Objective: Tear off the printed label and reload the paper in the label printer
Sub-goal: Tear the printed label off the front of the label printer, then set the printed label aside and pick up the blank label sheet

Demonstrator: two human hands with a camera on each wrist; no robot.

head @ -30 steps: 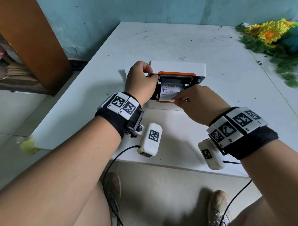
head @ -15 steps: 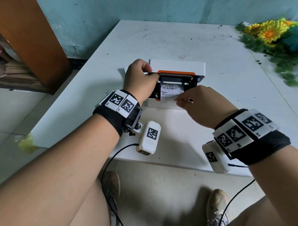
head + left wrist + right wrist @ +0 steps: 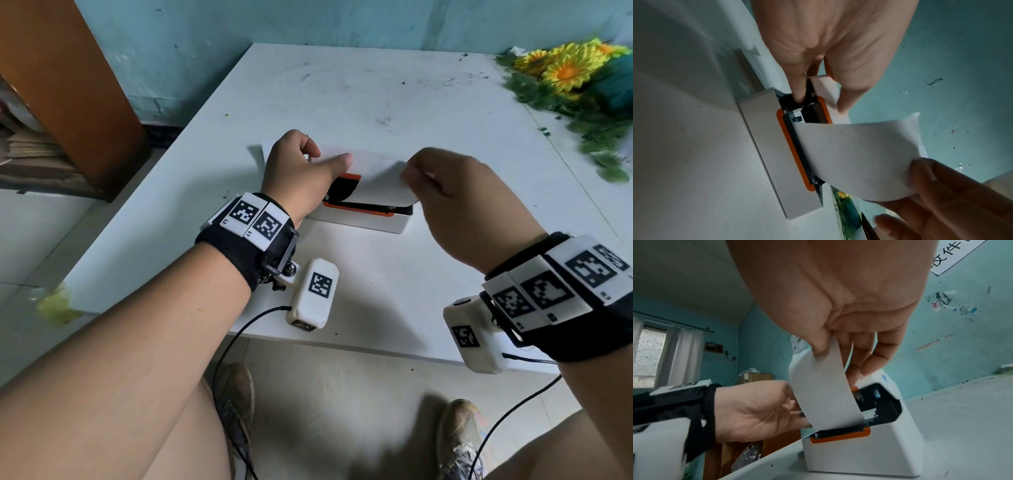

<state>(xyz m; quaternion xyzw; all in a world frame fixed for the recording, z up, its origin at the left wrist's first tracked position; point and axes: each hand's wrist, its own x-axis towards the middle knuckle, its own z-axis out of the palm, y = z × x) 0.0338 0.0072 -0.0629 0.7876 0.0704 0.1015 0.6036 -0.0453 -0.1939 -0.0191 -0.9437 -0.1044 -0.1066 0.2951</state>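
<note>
The white label printer (image 3: 363,221) with an orange-rimmed opening stands mid-table. A white paper strip (image 3: 376,181) rises out of its front slot, blank side towards me. My right hand (image 3: 407,171) pinches the strip's free end above the printer, thumb against fingers (image 3: 828,347). The strip (image 3: 855,154) still runs into the slot, and I cannot tell whether any label is torn off. My left hand (image 3: 325,161) is at the printer's left end. One of its fingers reaches into the black opening and its thumb presses the outside of the raised lid (image 3: 826,91), pinching it.
The white table (image 3: 376,85) has artificial sunflowers and green leaves (image 3: 565,72) at its back right. A brown wooden cabinet (image 3: 68,85) stands left of the table. A white sheet (image 3: 269,147) lies behind my left hand. The table's near edge is just below my wrists.
My right hand has risen and pulled the paper up from the slot, so a longer strip shows its blank side. My left thumb has stretched out over the lid.
</note>
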